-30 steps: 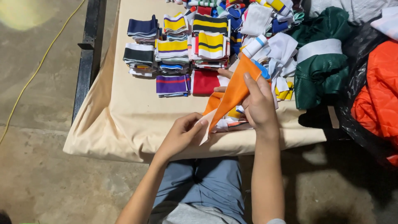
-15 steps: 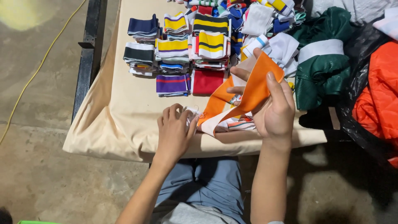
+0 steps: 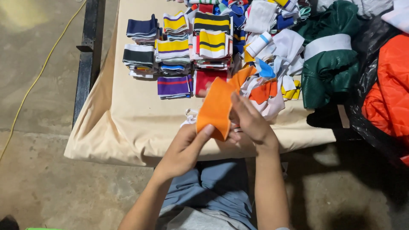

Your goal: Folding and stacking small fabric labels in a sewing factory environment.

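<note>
Both hands hold an orange knit band (image 3: 218, 104) above the near edge of the cloth-covered table (image 3: 128, 115). My left hand (image 3: 185, 149) pinches its lower edge with thumb and fingers. My right hand (image 3: 249, 121) grips its right side, fingers partly behind the fabric. Just beyond the band lies a loose heap of mixed fabric pieces (image 3: 272, 81), orange, white and blue. Neat stacks of folded striped bands (image 3: 183, 47) stand further back on the table.
A green garment with a white band (image 3: 328, 64) and an orange jacket on black plastic (image 3: 390, 93) lie at the right. A black metal frame (image 3: 85, 64) runs along the table's left side. A yellow cable (image 3: 38, 76) crosses the concrete floor.
The orange band has gone from stretched out slanting to the right to folded and held upright in front of me. My left hand moved off the table and took its lower edge.
</note>
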